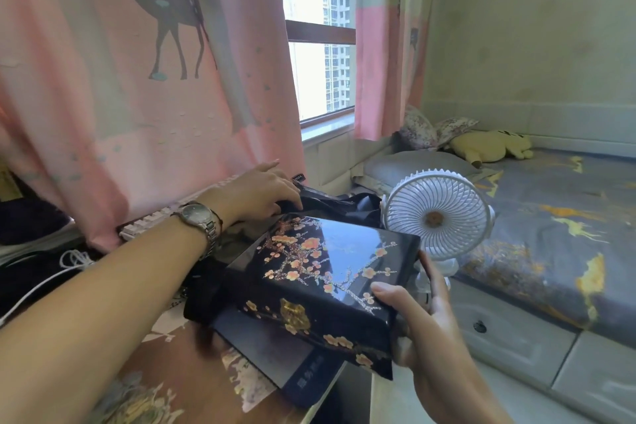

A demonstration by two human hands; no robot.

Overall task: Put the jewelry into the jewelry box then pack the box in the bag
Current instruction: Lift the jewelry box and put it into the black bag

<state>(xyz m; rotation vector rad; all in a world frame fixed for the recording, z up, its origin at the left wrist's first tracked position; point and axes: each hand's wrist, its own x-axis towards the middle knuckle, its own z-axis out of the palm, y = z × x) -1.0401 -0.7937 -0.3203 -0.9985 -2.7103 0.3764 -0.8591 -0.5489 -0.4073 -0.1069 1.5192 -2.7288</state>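
Note:
A black lacquered jewelry box (pixel 323 272) with pink plum blossoms and a gold clasp is closed and held tilted above the table. My right hand (pixel 416 313) grips its right end, thumb on the lid. My left hand (pixel 258 193), with a metal watch on the wrist, reaches further back and grips the edge of a black bag (pixel 330 200) that lies crumpled behind the box. No jewelry is visible.
A white desk fan (pixel 437 213) stands just right of the box. A dark book (pixel 275 358) lies under the box on the floral table cover. A keyboard (pixel 155 220) and white cable sit at the left by the pink curtain. A bed is at the right.

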